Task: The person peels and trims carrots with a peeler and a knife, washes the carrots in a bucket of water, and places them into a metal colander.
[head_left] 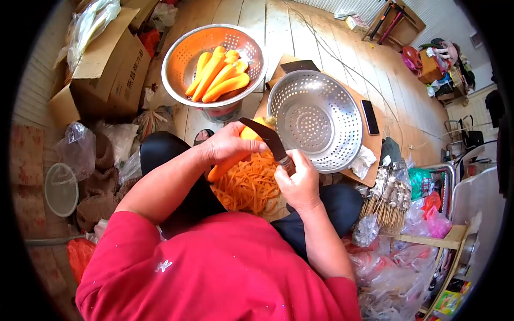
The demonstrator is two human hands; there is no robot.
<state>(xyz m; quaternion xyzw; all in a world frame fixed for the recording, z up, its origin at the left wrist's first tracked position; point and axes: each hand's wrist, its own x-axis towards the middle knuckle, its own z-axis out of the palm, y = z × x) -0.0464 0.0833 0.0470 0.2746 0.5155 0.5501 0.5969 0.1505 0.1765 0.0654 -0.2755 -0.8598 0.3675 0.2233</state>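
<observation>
My left hand (229, 145) is wrapped around a large carrot (218, 171), held slanting over my lap with its thick end up near the colander. My right hand (300, 182) grips the wooden handle of a knife (269, 135), whose dark blade lies across the carrot's upper end. Whether the edge is cutting in, I cannot tell. Below both hands spreads a heap of orange carrot peelings (247, 184). Just beyond my right hand stands a perforated metal colander (342, 115) with nothing visible inside.
A second colander (167, 69) holding several peeled carrots (219, 75) stands at the back left. A phone (370, 117) and white tissue (364, 162) lie on a board at right. Skewers (390, 200) and plastic bags (396, 273) crowd the right; a cardboard box (110, 75) stands left.
</observation>
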